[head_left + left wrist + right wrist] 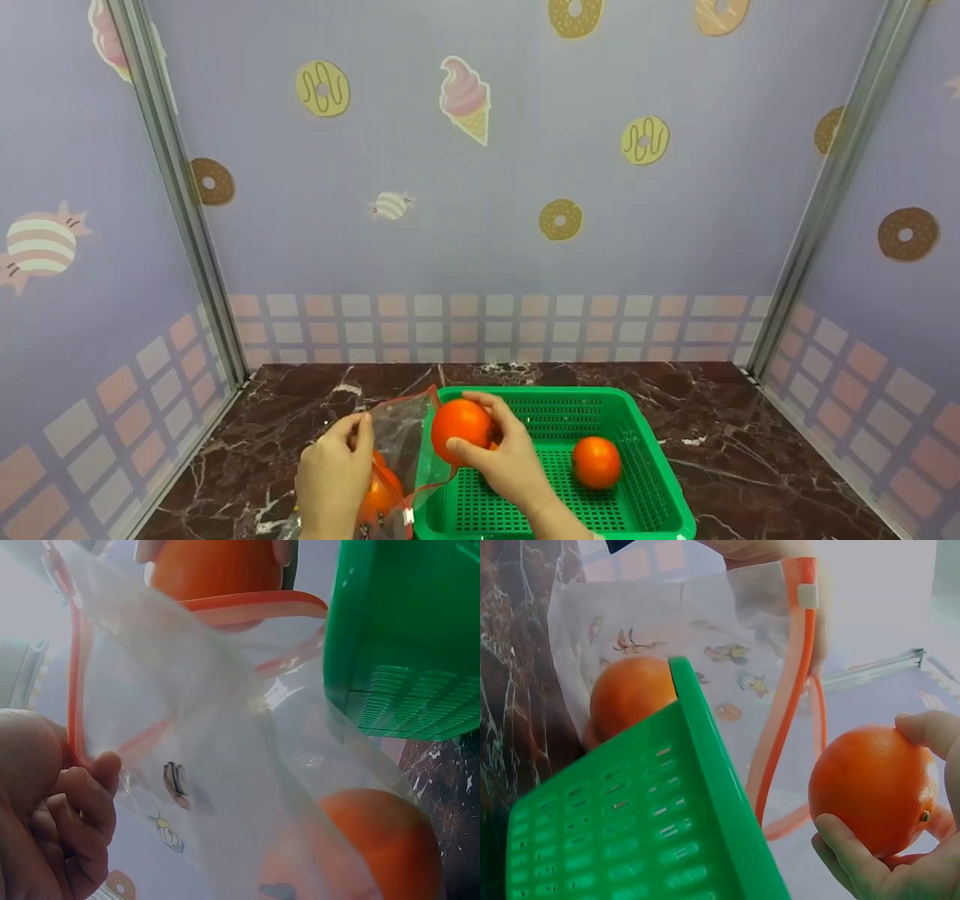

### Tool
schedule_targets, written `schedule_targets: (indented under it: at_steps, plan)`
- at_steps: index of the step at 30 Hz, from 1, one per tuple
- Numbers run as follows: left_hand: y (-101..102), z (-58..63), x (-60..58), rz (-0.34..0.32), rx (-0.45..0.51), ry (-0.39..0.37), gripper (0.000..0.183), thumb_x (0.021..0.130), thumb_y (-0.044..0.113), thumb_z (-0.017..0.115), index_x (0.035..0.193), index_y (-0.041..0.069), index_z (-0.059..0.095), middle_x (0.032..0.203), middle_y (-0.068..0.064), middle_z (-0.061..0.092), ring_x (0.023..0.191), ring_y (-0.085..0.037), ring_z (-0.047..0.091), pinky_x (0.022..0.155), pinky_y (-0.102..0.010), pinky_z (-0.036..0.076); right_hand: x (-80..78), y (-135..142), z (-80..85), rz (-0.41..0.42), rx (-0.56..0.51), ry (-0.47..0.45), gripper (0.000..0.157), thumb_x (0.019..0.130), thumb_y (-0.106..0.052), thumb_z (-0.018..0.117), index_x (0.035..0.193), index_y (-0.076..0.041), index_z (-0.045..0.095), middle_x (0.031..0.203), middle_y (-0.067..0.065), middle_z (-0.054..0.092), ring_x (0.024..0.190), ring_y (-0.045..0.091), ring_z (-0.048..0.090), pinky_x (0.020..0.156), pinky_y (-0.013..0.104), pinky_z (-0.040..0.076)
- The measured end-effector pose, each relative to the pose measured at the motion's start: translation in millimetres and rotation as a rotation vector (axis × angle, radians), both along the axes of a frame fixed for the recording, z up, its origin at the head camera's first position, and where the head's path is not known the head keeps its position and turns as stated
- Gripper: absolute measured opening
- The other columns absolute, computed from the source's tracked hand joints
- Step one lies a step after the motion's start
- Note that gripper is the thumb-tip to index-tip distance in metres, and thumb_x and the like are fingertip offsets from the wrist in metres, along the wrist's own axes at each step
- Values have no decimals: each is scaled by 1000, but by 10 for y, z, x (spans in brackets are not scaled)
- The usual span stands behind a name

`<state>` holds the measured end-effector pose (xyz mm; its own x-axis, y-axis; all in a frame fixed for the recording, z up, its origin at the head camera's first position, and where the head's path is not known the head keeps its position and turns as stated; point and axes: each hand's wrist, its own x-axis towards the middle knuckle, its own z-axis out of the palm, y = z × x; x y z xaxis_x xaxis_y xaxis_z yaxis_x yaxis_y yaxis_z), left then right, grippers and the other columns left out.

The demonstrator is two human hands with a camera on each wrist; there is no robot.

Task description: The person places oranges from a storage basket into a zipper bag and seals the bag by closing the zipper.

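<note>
In the head view my right hand (pixel 506 454) grips an orange (pixel 459 433) at the mouth of a clear zip bag (pixel 405 435) with a red-orange edge. My left hand (pixel 337 469) pinches the bag's edge on the near left side, as the left wrist view also shows. At least one orange (pixel 382 840) lies low inside the bag. The bag's mouth is spread, and its white slider (pixel 808 596) is visible in the right wrist view. Beside the bag stands a green basket (pixel 660 465), with another orange (pixel 596 463) inside at its right.
Dark red marbled tabletop (pixel 750 450) surrounds the basket and bag. Patterned panels (pixel 487 247) rise at the back and both sides, joined by metal posts (pixel 817 210). Part of the basket floor is hidden behind my right hand.
</note>
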<state>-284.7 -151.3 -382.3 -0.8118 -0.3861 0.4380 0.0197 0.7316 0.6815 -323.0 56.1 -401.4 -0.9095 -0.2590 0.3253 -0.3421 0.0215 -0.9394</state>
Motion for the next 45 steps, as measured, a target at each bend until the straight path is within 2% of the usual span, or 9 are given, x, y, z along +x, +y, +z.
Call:
schedule_targets:
  at_steps: [8, 18, 22, 26, 34, 41, 45]
  plan:
    - [-4, -4, -3, 18, -14, 34, 26, 93, 29, 56, 98, 9, 72, 55, 3, 52, 41, -12, 39, 42, -27, 32, -23, -178, 15, 11, 28, 1, 54, 79, -30, 75, 127, -29, 52, 123, 9, 54, 104, 24, 58, 79, 40, 52]
    - [1, 1, 6, 21, -12, 27, 27, 94, 30, 56, 99, 9, 72, 56, 4, 53, 41, -12, 41, 42, -27, 33, -74, -383, 13, 68, 94, 23, 57, 79, -32, 75, 130, -28, 50, 125, 1, 55, 106, 21, 57, 81, 41, 50]
    - [-6, -5, 20, 12, -20, 54, 27, 94, 27, 56, 101, 6, 71, 52, 3, 50, 39, -12, 39, 40, -26, 31, -89, -450, 5, 80, 155, 36, 54, 79, -33, 75, 127, -35, 51, 125, -2, 55, 104, 18, 59, 80, 39, 50]
    - [-18, 9, 31, 32, -24, 54, 28, 94, 28, 55, 101, 7, 71, 52, 2, 48, 41, -13, 39, 42, -27, 31, -107, -524, -5, 97, 205, 24, 52, 78, -33, 75, 123, -40, 50, 124, -5, 55, 99, 16, 60, 79, 37, 51]
    - [-30, 27, 40, 49, -21, 101, 26, 93, 27, 56, 98, 7, 72, 52, 3, 49, 41, -12, 37, 42, -27, 31, -103, -671, -29, 115, 295, 44, 50, 78, -28, 76, 122, -34, 53, 120, -6, 58, 92, 12, 60, 75, 32, 51]
    - [-33, 33, 50, 57, -17, 107, 27, 94, 28, 56, 100, 8, 72, 52, 1, 52, 40, -13, 38, 41, -28, 31, -85, -755, -24, 86, 409, 130, 51, 78, -27, 77, 123, -27, 54, 120, -5, 59, 93, 12, 61, 77, 30, 50]
    - [-36, 33, 58, 46, -11, 100, 28, 94, 28, 55, 102, 6, 72, 54, -1, 55, 39, -13, 39, 40, -28, 31, -82, -769, -18, 88, 421, 140, 52, 77, -26, 77, 124, -24, 55, 120, -3, 60, 95, 12, 60, 77, 30, 49]
